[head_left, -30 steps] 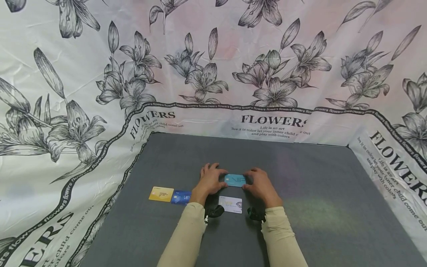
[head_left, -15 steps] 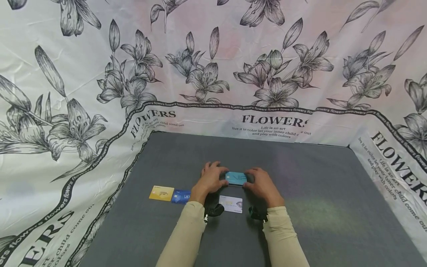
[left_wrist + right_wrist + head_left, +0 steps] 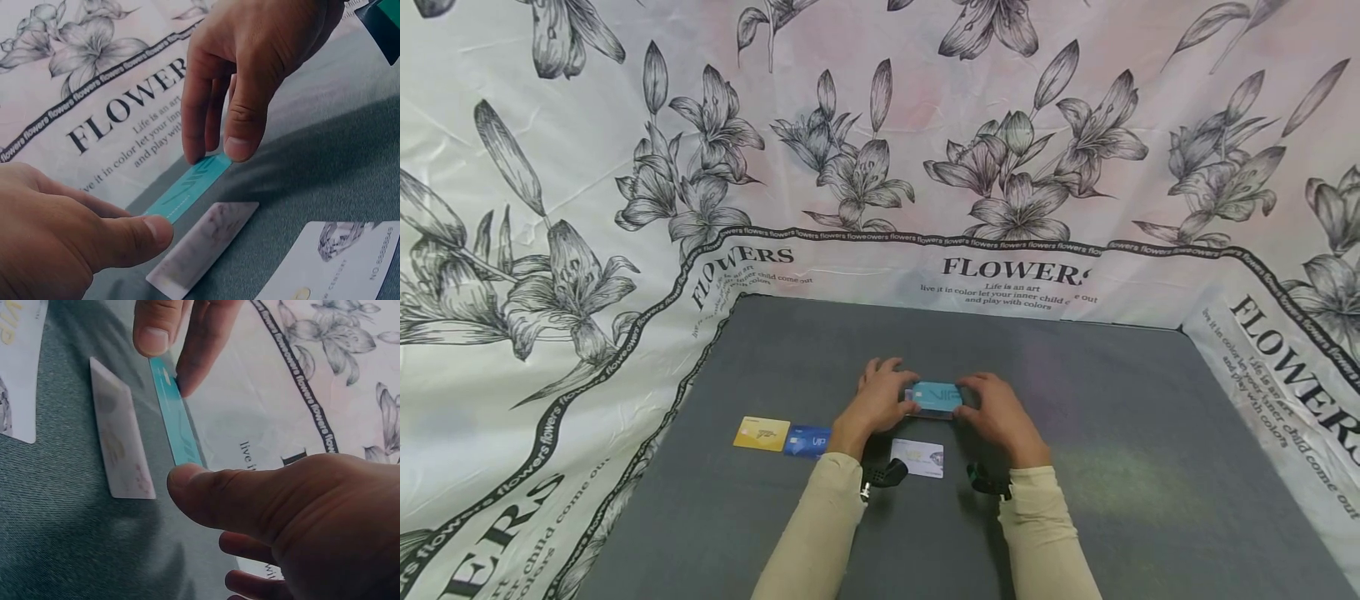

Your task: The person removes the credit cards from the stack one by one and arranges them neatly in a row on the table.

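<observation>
A teal VIP card (image 3: 936, 396) is held between both hands, raised a little off the grey surface. My left hand (image 3: 877, 402) pinches its left end between thumb and fingers, and my right hand (image 3: 1002, 419) pinches the right end. Just below it lies a pale pinkish-white card (image 3: 203, 249), which neither hand touches; the right wrist view shows this pale card (image 3: 120, 434) apart from the teal one. Nearer to me, between the wrists, is a white VIP card (image 3: 917, 458) with a diamond picture, seen partly in the left wrist view.
To the left, a yellow card (image 3: 762, 433) lies beside a blue VIP card (image 3: 807, 442), whose right end meets my left wrist. The grey tabletop (image 3: 1120, 500) is bordered at the back and sides by a flower-printed cloth (image 3: 850, 167).
Both hands have raised the teal card and shifted it slightly away and to the right. An edge of the pale card has come into sight under it.
</observation>
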`<state>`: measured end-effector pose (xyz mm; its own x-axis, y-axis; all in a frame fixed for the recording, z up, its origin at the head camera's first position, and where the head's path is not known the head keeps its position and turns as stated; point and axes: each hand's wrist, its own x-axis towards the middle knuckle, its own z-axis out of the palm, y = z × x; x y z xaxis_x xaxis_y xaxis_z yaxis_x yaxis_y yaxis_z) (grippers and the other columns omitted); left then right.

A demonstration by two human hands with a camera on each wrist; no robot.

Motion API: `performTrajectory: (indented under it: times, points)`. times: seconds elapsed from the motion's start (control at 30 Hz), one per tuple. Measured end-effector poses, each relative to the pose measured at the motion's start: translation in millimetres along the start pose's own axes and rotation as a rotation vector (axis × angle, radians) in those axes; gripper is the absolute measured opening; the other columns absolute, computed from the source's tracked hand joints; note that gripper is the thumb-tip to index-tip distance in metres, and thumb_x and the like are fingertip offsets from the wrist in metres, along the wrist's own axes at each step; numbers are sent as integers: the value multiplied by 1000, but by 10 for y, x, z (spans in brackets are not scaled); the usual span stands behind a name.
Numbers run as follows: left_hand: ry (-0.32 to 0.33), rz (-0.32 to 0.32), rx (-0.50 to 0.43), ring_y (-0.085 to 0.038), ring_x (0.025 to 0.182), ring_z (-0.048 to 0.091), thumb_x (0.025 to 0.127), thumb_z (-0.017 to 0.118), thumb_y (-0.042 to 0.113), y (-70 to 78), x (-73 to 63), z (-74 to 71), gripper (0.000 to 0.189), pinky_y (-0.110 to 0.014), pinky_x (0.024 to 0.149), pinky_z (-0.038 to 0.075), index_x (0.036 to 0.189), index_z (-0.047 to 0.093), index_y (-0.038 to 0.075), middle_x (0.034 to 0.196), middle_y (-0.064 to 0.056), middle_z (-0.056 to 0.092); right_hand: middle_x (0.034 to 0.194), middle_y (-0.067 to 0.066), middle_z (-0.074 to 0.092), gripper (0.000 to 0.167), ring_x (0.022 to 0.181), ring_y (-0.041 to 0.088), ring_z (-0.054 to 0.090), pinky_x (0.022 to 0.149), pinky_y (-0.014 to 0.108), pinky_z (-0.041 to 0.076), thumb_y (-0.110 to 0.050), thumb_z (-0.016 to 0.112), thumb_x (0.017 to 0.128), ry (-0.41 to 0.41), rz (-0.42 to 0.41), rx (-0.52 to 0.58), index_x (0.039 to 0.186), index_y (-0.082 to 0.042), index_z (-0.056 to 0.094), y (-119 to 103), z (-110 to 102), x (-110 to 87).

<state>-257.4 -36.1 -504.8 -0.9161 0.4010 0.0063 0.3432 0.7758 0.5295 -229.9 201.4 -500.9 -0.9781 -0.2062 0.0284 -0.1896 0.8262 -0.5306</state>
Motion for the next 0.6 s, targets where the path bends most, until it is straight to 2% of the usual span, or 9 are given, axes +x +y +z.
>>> performTrajectory:
  times: [0.6]
  points:
    - [1,42,39,-49,165,23,103,80,31,189,-20,-22,48,-68,130,28,148,70,19,174,-14,40,155,35,55,47,144,56,52,117,71,44,-10,79,99,17,-15,-1,143,3,68,-32,-205,-172]
